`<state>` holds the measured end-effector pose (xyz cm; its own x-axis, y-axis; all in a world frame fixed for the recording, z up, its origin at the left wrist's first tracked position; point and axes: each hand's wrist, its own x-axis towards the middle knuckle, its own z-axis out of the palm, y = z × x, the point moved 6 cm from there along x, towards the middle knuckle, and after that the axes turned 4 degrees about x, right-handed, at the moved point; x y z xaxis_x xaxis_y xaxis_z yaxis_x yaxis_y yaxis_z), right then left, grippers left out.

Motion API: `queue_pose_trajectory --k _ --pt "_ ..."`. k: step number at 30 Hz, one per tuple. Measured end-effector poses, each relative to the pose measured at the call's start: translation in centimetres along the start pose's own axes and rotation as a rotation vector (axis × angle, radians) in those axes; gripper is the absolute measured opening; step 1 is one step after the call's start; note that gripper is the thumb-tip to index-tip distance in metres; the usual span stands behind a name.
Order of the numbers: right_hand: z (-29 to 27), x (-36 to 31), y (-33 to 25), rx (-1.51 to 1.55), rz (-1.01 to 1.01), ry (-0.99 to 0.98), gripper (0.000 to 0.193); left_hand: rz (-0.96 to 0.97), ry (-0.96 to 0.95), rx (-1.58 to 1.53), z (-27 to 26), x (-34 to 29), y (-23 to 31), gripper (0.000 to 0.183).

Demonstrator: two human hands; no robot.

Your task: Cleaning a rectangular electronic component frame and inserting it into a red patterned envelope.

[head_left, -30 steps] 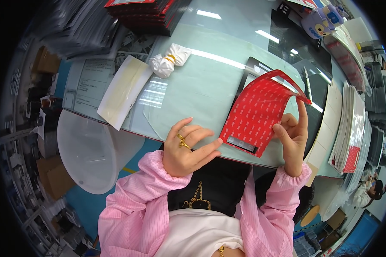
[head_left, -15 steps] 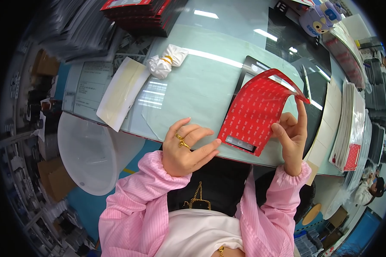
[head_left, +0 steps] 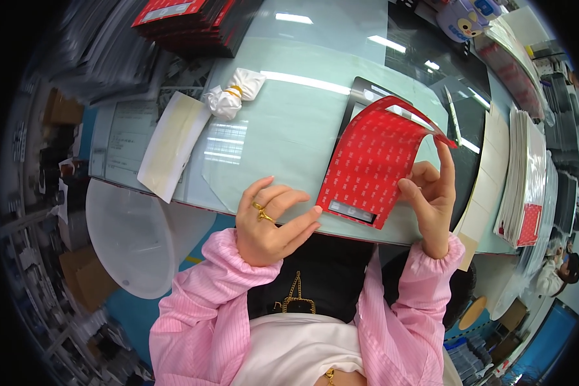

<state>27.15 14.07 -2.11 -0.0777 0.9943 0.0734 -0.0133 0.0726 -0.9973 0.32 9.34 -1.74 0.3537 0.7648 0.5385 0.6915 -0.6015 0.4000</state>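
A red printed adhesive sheet with window cut-outs stands bent over a dark flat panel on the desk. Its far end curls up and toward the right. My right hand grips the sheet's right side, thumb on the edge, index finger stretched up to the curled corner; the other fingers are bent and partly hidden. At the near left corner, the fingertip of my left hand touches the sheet. That hand's fingers are spread, holding nothing, with rings on it.
A tied white cloth bundle and a pale strip lie to the left. Red-topped pieces are stacked at the far left. A pen-like tool rests on a black mat at right, beside stacked white sheets. A purple cup stands far right.
The whole view has shifted slightly, so things sit a little further left. Both hands keep nearly the same pose on the red sheet, which stays bent.
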Motion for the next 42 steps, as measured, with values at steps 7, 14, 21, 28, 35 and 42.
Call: queue_pose_trajectory --k 7,14,21,28,35,42 --pt "0.0 -0.1 0.0 -0.004 -0.010 0.045 0.085 0.008 -0.012 0.002 0.0 0.1 0.4 0.031" --pt "0.4 -0.1 -0.5 0.005 -0.010 0.014 0.085 0.011 -0.032 0.019 0.2 0.1 0.6 0.036" --pt "0.1 -0.2 -0.1 -0.026 -0.011 0.043 0.085 -0.002 -0.051 0.045 0.3 -0.1 0.8 0.042" --pt "0.2 -0.2 -0.5 -0.034 -0.011 0.055 0.084 0.008 -0.033 0.038 0.4 -0.7 0.9 0.038" --pt "0.1 -0.1 -0.3 -0.016 -0.034 0.017 0.083 0.006 -0.043 0.036 0.1 -0.7 0.8 0.040" --pt "0.0 -0.1 -0.3 -0.043 -0.002 0.044 0.080 -0.010 -0.067 0.058 0.0 0.3 0.9 0.037"
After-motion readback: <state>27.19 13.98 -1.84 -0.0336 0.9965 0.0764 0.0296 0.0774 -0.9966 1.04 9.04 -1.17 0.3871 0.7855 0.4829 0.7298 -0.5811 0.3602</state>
